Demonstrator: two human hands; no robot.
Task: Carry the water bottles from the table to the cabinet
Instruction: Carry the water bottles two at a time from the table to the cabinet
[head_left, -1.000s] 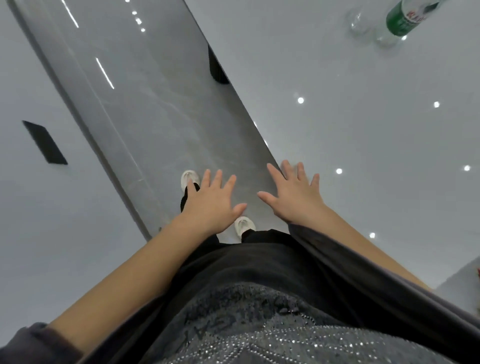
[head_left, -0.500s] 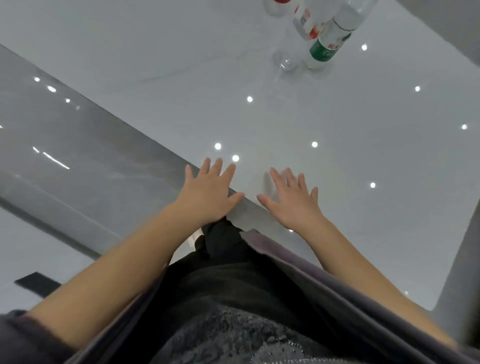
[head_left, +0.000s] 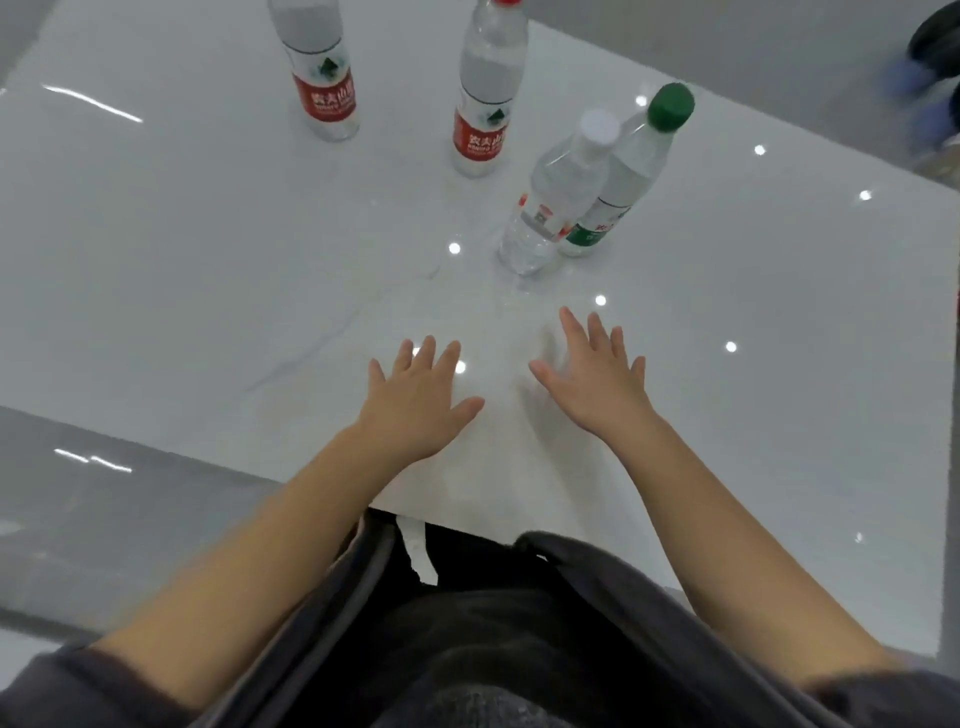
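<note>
**Both grips wide, four bottles ahead**

The left grip (head_left: 415, 410) and right grip (head_left: 597, 384) were spread wide over the glossy white table (head_left: 208, 260), fingers straight, holding nothing. Just beyond the right grip stood a white-capped clear plastic bottle (head_left: 556, 202), with a green-capped clear bottle (head_left: 631, 166) just beside it. Farther ahead of the left grip stood a red-capped, red-labelled clear bottle (head_left: 485, 104) and a second red-labelled clear bottle (head_left: 322, 78). All four stood with long axes upright and necks up.
</note>
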